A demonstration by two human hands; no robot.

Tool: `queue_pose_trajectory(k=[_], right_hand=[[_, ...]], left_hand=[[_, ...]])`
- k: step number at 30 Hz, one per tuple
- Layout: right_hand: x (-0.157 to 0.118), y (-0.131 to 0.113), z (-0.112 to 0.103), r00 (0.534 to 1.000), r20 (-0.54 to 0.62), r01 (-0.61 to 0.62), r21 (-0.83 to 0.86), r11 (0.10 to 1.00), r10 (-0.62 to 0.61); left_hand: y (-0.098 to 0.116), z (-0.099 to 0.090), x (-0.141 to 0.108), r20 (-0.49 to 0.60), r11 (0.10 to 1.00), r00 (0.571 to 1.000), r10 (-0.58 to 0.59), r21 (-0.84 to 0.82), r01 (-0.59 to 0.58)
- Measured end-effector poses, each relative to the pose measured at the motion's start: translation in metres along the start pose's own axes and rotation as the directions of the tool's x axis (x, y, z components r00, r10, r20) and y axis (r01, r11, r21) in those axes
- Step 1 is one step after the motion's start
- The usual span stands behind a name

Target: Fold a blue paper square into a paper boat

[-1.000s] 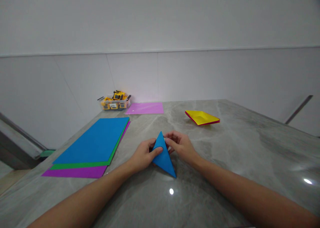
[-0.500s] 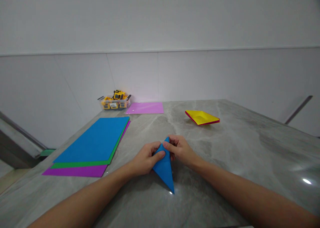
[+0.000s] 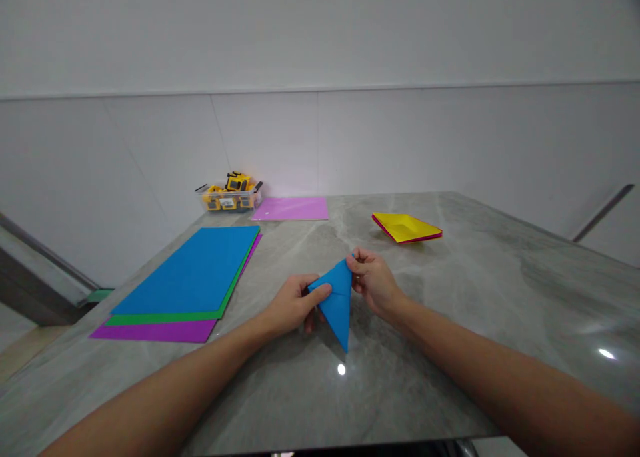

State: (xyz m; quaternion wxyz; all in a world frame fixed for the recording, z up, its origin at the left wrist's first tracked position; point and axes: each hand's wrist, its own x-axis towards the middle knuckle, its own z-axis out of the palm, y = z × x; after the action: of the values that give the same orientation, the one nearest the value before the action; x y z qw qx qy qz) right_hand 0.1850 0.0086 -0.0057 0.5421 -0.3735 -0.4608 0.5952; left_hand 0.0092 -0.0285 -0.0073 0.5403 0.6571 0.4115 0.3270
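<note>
A folded blue paper (image 3: 340,305), pointed at its lower end and creased across the middle, is held up between my two hands above the table. My left hand (image 3: 296,302) pinches its left corner, thumb lying on the front face and fingers behind. At the upper right corner, my right hand (image 3: 374,278) grips the paper between thumb and fingers. The backs of the folds are hidden from me.
On the grey marbled table (image 3: 425,390), blue, green and purple sheets (image 3: 195,270) lie stacked at left. Farther back are a clear bin of yellow toy vehicles (image 3: 230,197) and a pink sheet (image 3: 293,209). A yellow-and-red folded paper (image 3: 406,227) lies at back right.
My right hand has moved right and slightly up with its corner, away from my left hand. The blue paper now shows a wider triangular face. The view has tilted slightly down.
</note>
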Motion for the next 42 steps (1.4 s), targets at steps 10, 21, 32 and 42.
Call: queue_pose_trajectory(k=[10,21,32,42], right_hand=[[0.001,0.009,0.002,0.992,0.028,-0.119,-0.088,0.989,0.122],[-0.004,-0.009,0.009,0.896,0.141,-0.444,0.296,0.846,0.422],[-0.007,-0.019,0.009,0.892,0.335,-0.434,0.446,0.783,0.303],[-0.02,-0.027,0.02,0.946,0.17,-0.32,0.352,0.879,0.276]], left_hand=[[-0.002,0.002,-0.001,-0.132,0.991,0.991,0.029,0.134,-0.011],[0.001,0.003,-0.004,-0.113,0.965,0.987,0.115,0.248,-0.084],[0.005,0.011,-0.01,0.005,0.882,0.972,0.237,0.418,-0.217],[0.009,0.015,-0.013,0.062,0.758,0.938,0.342,0.572,-0.314]])
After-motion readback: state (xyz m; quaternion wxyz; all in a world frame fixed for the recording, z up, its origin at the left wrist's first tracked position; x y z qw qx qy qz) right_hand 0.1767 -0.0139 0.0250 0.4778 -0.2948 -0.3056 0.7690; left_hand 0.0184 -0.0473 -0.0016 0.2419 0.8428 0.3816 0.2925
